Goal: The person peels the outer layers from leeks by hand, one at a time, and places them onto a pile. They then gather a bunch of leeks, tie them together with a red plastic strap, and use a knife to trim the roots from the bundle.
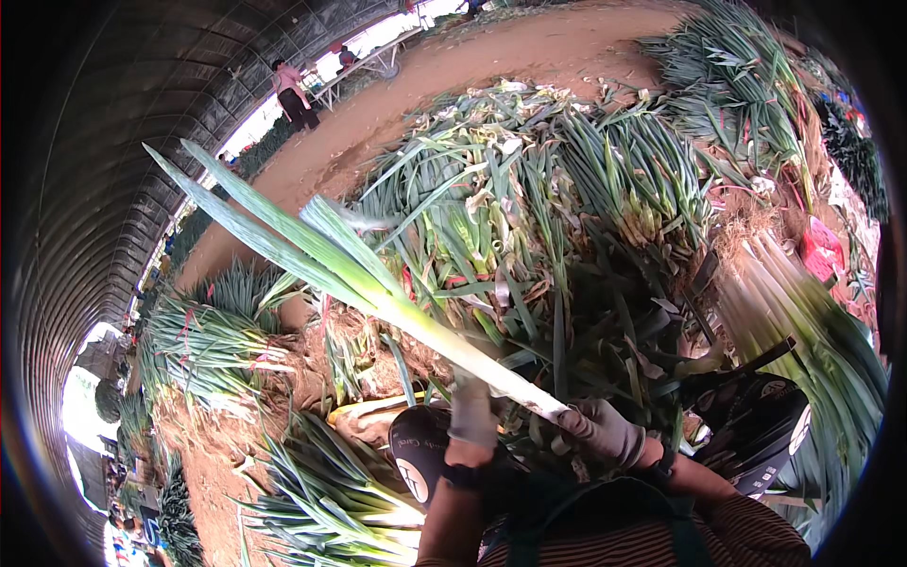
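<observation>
White at the root end and green at the leaves, a long leek is held diagonally before a leek pile; the root end is gripped by the right hand; the blurred left hand is positioned near the stalk, its grip cannot be determined; a leek bundle is laid at the right.
</observation>
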Available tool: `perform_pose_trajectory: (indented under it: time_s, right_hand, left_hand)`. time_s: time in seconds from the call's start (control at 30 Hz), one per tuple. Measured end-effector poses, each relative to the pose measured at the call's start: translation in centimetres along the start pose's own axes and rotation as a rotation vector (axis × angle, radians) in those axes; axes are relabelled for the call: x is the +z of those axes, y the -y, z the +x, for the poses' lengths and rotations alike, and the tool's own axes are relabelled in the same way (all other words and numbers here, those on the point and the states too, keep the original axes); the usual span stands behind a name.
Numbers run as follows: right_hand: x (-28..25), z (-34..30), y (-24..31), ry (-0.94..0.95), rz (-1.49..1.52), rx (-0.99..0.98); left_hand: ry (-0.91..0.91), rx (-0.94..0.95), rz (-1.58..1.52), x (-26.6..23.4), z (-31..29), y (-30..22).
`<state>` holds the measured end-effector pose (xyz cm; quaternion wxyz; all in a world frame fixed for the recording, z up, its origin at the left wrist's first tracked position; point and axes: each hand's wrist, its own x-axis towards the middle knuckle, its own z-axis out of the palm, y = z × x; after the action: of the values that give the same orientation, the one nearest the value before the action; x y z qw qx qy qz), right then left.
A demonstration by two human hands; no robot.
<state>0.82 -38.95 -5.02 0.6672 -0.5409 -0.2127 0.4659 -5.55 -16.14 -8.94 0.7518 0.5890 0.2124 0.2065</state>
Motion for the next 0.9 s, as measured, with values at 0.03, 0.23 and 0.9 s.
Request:
perform_pose_trajectory:
  time_s: [0.03, 0.23, 0.9]
  right_hand:
    - [0.3, 0.0, 0.4, -0.016, -0.004, -0.029]
    - [0.2, 0.6, 0.9, -0.064, -0.03, -0.167]
    - [-0.9, -1.5, 4.0, -0.055, -0.568, -0.462]
  left_hand:
    - [0.0, -0.017, -0.006, 0.4, -0.6, 1.0]
    - [0.067, -0.152, 0.262, 3.2, -1.9, 4.5]
    - [-0.153, 0.229, -0.394, 5.8, -0.3, -11.6]
